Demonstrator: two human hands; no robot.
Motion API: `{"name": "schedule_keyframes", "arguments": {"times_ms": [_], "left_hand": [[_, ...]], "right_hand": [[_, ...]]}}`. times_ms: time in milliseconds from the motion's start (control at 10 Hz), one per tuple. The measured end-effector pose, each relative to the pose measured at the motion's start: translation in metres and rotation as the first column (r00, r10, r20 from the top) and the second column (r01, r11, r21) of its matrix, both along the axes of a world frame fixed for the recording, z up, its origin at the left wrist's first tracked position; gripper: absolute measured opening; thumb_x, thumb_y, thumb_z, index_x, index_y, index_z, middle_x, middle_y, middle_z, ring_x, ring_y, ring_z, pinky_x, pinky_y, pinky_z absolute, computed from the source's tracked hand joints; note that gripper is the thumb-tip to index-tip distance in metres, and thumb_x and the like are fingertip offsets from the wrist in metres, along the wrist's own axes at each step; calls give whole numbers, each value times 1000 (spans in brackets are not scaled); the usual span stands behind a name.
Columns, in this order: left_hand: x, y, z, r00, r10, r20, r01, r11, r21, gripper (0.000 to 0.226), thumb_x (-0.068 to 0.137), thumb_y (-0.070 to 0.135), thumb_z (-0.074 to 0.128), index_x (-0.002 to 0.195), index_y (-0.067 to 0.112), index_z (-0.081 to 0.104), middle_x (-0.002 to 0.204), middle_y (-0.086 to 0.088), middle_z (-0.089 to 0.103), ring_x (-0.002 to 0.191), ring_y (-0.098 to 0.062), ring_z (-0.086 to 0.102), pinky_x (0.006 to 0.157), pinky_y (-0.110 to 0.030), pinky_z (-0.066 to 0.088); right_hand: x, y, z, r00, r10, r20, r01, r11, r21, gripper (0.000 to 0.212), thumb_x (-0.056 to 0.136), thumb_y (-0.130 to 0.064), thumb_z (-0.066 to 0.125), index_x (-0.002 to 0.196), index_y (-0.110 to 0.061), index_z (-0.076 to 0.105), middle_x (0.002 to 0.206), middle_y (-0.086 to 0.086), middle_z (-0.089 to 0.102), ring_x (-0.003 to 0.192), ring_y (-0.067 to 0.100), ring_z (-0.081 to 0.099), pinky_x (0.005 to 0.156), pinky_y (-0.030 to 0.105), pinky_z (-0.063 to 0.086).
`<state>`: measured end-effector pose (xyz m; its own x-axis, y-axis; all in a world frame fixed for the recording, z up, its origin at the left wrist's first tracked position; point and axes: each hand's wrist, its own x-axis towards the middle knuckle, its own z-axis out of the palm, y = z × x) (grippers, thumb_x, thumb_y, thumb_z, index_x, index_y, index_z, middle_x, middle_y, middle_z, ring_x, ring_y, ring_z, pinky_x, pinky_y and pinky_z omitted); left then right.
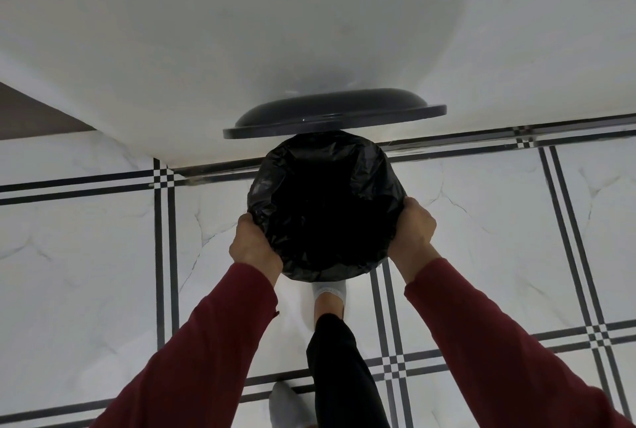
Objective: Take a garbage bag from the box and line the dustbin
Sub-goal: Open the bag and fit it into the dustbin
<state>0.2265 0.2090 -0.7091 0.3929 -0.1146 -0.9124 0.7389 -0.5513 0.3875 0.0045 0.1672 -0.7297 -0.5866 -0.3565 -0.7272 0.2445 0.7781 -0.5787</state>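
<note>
A black garbage bag point(327, 207) is spread over the mouth of the round dustbin, folded outward over its rim all the way round. The bin's body is hidden under the bag. Its dark grey lid point(334, 114) stands raised behind the opening, against the wall. My left hand point(254, 245) grips the bag's folded edge at the near left of the rim. My right hand point(413, 231) grips it at the near right. Both arms wear dark red sleeves. The box is not in view.
The bin stands against a white wall point(309, 31) on a white marble-look floor point(86, 255) with black double lines. My foot in a grey sock point(330, 293) is pressed just in front of the bin; the other foot point(285, 403) is further back.
</note>
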Motion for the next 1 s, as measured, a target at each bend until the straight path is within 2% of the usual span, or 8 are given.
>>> {"name": "schedule_keyframes", "arguments": {"times_ms": [100,200,300,400,500,600,800,1000], "left_hand": [[9,-1,1,984,-163,72,161,987,27,25,79,43,50,81,24,65,93,-11,71,83,-27,63,73,-36,54],[14,-7,6,836,-468,287,376,869,321,54,87,50,41,124,16,58,140,-24,51,124,-44,51,99,-48,43],[16,-20,12,730,-500,466,417,866,276,52,93,46,52,126,5,48,136,-21,45,121,-41,52,97,-47,47],[18,-30,6,612,-637,468,615,756,225,47,92,52,46,115,14,59,128,-13,60,120,-36,54,106,-53,44],[18,-44,7,552,-726,410,667,680,304,49,101,49,33,116,14,64,120,-10,65,109,-31,51,113,-50,34],[20,-52,3,644,-655,394,633,746,206,46,96,53,38,115,19,63,113,-4,63,109,-29,55,111,-49,40],[24,-60,-8,719,-595,359,625,780,42,51,100,46,47,131,8,63,122,-15,66,118,-33,62,105,-47,50],[30,-58,-7,692,-585,423,635,772,30,25,98,28,42,100,14,62,93,2,63,96,-25,60,80,-31,42]], "right_hand": [[-8,-5,15,976,205,-77,-196,975,101,27,80,-37,43,68,-18,58,78,4,62,79,28,56,86,51,53],[-17,-11,18,936,282,-211,-256,956,140,31,80,-36,48,58,-17,55,79,8,60,78,28,53,75,45,48],[-15,-14,28,776,451,-442,-498,867,9,16,89,-30,53,84,-21,65,101,0,55,88,19,53,79,29,38],[-6,-24,25,644,561,-520,-671,741,-32,27,96,-31,53,112,-14,66,116,2,64,101,21,61,85,27,40],[4,-40,29,619,651,-439,-697,713,76,35,97,-43,50,112,-17,69,110,2,71,105,24,61,85,32,41],[2,-60,34,701,661,-268,-650,747,141,44,96,-54,43,105,-19,69,106,3,68,100,27,57,87,35,42],[-29,-91,-36,817,567,103,-573,818,45,76,60,-80,59,105,-21,76,110,4,76,105,29,70,103,48,52],[3,-95,16,685,726,-62,-710,684,169,64,85,-63,38,107,-12,69,110,11,68,108,32,61,104,44,46]]}}
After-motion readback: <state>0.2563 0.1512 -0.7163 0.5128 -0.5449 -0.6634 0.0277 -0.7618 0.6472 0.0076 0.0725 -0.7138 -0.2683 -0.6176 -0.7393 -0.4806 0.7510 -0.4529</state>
